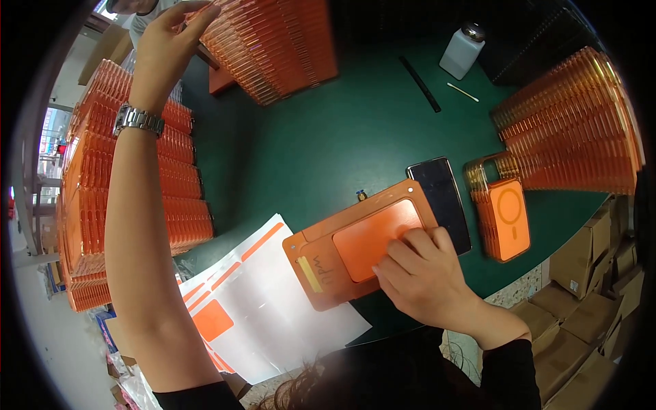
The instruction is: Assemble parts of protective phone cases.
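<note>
My left hand (167, 41) is raised at the far left, its fingers closed against the edge of a tall stack of orange, clear-edged phone cases (287, 48). What the fingertips pinch is hidden. My right hand (427, 277) is closed, its curled fingers resting on a glossy orange rectangular panel (365, 242). That panel lies in the recess of an orange-brown fixture plate (321, 290), which has handwriting and a yellow tape strip. Under the plate's left side are white sheets with orange stickers (273, 328). A dark phone-shaped slab (444, 198) is partly covered by the plate's right end.
More stacked orange cases stand at the left (137, 184) and right (574, 137). An orange case with a ring mark (509, 212) sits near the right stack. Farther back are a white pump bottle (462, 51), a cotton swab (463, 92) and a black strip (420, 84). Cardboard boxes (574, 321) fill the lower right.
</note>
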`<state>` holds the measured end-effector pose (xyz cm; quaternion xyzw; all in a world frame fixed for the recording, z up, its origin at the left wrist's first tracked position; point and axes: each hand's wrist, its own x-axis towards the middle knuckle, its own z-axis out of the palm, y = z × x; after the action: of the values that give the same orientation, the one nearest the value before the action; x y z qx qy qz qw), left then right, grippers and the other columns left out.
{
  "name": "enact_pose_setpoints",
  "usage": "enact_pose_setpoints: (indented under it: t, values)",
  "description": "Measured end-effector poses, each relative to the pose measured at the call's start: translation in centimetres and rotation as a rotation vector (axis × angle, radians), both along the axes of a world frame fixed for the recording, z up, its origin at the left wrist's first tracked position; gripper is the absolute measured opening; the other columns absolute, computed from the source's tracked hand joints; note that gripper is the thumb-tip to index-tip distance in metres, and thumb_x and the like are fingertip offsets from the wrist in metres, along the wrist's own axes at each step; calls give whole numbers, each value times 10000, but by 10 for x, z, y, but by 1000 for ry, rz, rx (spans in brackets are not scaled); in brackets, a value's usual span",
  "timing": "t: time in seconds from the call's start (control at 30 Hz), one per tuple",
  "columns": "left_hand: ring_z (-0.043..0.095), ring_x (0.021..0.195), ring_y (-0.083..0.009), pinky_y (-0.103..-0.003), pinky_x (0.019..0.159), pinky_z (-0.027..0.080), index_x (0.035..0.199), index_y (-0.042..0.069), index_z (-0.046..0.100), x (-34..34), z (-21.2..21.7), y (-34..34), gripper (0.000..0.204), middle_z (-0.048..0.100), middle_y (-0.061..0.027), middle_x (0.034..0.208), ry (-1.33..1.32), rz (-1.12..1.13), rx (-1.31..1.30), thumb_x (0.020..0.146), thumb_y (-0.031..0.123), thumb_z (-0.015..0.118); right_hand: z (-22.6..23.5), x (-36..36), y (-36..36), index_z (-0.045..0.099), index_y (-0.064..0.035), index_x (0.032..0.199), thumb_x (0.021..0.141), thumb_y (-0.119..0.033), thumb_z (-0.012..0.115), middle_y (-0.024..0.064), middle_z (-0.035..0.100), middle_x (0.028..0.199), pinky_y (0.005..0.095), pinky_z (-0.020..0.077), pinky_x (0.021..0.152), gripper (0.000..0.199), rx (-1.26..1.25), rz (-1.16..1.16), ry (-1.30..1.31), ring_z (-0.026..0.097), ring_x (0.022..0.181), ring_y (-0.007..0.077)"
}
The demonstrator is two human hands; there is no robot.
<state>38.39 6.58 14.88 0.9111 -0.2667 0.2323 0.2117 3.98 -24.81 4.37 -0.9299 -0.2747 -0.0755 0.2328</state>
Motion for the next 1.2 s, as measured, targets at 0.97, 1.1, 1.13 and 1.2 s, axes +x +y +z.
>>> enact_pose_setpoints:
  t: [0.97, 1.1, 1.13, 1.2]
  values:
    - [315, 1496, -430, -501, 1175, 355, 1496, 128, 523, -385, -135, -86, 769, 371, -224, 1588, 377, 125, -222, 797, 135, 843, -27, 27, -50, 634, 75, 1212, 1031, -249, 587, 146, 667, 996, 354, 502, 854, 374, 601, -347, 228, 628, 927, 251]
    - [271, 1525, -414, -506, 1197, 322, 1533, 109, 459, -387, -136, -82, 808, 364, -216, 1595, 395, 112, -237, 819, 200, 825, -32, 40, -48, 661, 84, 1152, 1002, -377, 621, 117, 653, 805, 347, 494, 686, 486, 767, -377, 570, 636, 748, 193]
    - [326, 1486, -389, -488, 1168, 351, 1557, 96, 411, -388, -136, -81, 827, 388, -213, 1572, 410, 138, -280, 843, 241, 802, -33, 42, -48, 663, 91, 1139, 993, -388, 636, 91, 637, 755, 324, 483, 619, 502, 781, -372, 663, 621, 674, 151]
    - [380, 1447, -364, -470, 1138, 380, 1581, 83, 362, -392, -136, -80, 850, 412, -210, 1548, 424, 164, -328, 868, 281, 779, -32, 44, -49, 662, 102, 1116, 979, -385, 656, 64, 611, 730, 288, 449, 555, 506, 773, -378, 673, 581, 617, 111]
